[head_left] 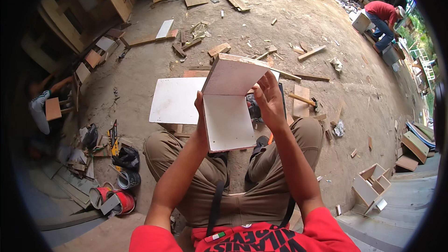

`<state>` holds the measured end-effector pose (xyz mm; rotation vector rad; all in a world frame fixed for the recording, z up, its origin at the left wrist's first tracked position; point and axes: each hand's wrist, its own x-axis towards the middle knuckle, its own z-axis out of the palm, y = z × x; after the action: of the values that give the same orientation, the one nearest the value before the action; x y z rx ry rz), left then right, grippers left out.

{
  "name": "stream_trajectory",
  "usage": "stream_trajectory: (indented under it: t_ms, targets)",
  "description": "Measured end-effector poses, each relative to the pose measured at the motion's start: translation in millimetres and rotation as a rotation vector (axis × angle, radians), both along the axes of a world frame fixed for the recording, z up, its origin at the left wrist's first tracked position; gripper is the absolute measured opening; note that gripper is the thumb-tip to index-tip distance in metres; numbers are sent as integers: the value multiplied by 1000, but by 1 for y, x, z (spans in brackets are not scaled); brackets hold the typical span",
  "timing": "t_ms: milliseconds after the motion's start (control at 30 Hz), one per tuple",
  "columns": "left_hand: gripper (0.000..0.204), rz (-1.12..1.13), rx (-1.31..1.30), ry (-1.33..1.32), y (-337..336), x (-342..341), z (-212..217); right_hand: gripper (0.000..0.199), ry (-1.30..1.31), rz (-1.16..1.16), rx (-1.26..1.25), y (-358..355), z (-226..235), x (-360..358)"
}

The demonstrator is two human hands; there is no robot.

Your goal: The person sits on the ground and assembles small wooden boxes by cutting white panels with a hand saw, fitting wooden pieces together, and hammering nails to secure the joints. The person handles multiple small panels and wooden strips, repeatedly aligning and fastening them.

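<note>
Above my lap I hold two white boards (229, 119) that meet at an angle like an open L, with rough, pinkish edges. My left hand (200, 114) grips the left edge near the joint, most of its fingers hidden behind. At the right side my right hand (269, 98) has its thumb and fingers bent around the edge of the raised board. Beneath them a larger white panel (173, 101) lies in front of my knees. A hammer (305, 101) with a wooden handle rests on a wood piece beyond my right knee.
Scrap wood (311, 52) litters the dirt floor. Red paint cans (123, 202), a grey bucket (129, 179) and a yellow-black handsaw (113, 139) are at left. A small wooden compartment box (372, 184) stands at right. One person (383, 18) bends over far right; another (39, 105) works far left.
</note>
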<state>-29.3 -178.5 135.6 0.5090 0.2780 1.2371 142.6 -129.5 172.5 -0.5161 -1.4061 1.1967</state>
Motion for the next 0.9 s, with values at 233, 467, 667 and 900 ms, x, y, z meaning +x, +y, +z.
stream_trajectory:
  t_ms: [233,467,667,900]
  targets:
    - [95,-17,-306,170,2,18,-3,37,178,-101,-291,19,-20,9]
    - [78,299,-194,824,9,-4,-6,39,484,-12,-647,35,-35,36]
    - [91,386,129,1356,17,-14,8,41,407,167,-642,29,-34,34]
    - [112,247,206,1170,12,-37,11,88,-775,117,291,7,-40,-5]
